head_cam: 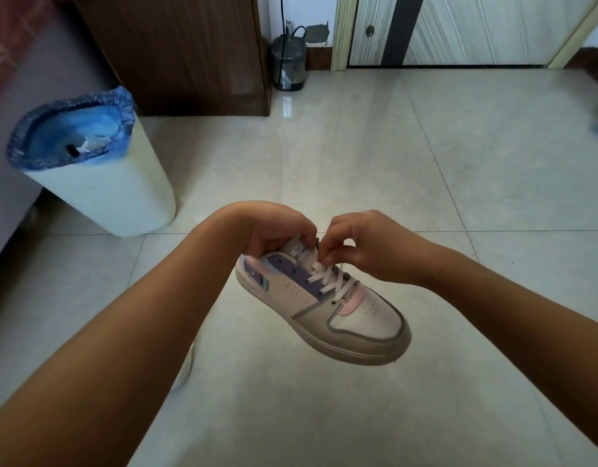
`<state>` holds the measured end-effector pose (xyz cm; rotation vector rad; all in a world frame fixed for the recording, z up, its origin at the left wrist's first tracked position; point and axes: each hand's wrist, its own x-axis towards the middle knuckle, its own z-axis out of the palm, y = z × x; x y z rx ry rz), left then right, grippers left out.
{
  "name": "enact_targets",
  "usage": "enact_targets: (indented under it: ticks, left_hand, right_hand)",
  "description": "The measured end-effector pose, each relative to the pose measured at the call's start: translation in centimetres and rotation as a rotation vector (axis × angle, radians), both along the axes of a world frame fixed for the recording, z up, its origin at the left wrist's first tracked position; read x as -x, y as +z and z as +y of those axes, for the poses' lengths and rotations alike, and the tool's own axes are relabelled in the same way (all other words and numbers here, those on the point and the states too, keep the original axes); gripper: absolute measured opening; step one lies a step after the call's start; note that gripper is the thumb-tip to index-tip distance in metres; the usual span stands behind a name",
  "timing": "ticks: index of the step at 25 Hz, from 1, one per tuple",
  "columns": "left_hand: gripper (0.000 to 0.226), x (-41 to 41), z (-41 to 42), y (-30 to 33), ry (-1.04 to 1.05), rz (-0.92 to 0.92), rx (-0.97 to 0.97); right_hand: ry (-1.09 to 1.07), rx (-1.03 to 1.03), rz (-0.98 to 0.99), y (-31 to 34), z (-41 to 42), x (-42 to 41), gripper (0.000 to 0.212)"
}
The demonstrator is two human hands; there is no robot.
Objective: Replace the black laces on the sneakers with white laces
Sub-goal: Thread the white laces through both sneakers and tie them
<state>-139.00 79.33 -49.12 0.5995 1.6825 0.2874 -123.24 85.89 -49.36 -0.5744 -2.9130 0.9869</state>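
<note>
Above the floor tiles, at frame centre, your left hand [274,227] grips the sneaker [324,301] tongue; right hand [365,244] fingers pinch the white lace [331,278] at 12 o'clock. Pull evenly, keeping it flat.

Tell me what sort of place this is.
Probably a room at home: tiled floor, a bag-lined waste bin beside a wooden cabinet, and a closed door behind.

sneaker [327,305]: pastel, held midair, toe lower-right | white lace [334,279]: lower eyelets threaded
</note>
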Motion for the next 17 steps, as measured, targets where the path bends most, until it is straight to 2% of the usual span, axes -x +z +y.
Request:
enact_targets:
  ticks: [4, 8, 10, 13, 17]
  left_hand:
    - [0.018, 0.3, 0.0, -0.6, 0.074, -0.006, -0.043]
    - [0.021, 0.9, 0.1, -0.9, 0.177, -0.082, -0.060]
    - [0.022, 0.9, 0.2, -1.0, 0.202, -0.118, -0.061]
    - [0.020, 0.9, 0.2, -0.8, 0.232, -0.148, -0.074]
    - [0.020, 1.1, 0.2, -1.1, 0.250, -0.171, -0.083]
  right_hand:
    - [-0.103, 0.168, 0.075, -1.1, 0.4, -0.1, 0.009]
    - [-0.266, 0.239, 0.303, -2.0, 0.0, 0.0, 0.020]
    - [-0.255, 0.086, 0.377, -2.2, -0.3, 0.1, 0.017]
    - [-0.126, -0.213, 0.425, -3.0, -0.4, 0.2, 0.016]
    - [0.010, -0.292, 0.448, -3.9, 0.1, 0.2, 0.027]
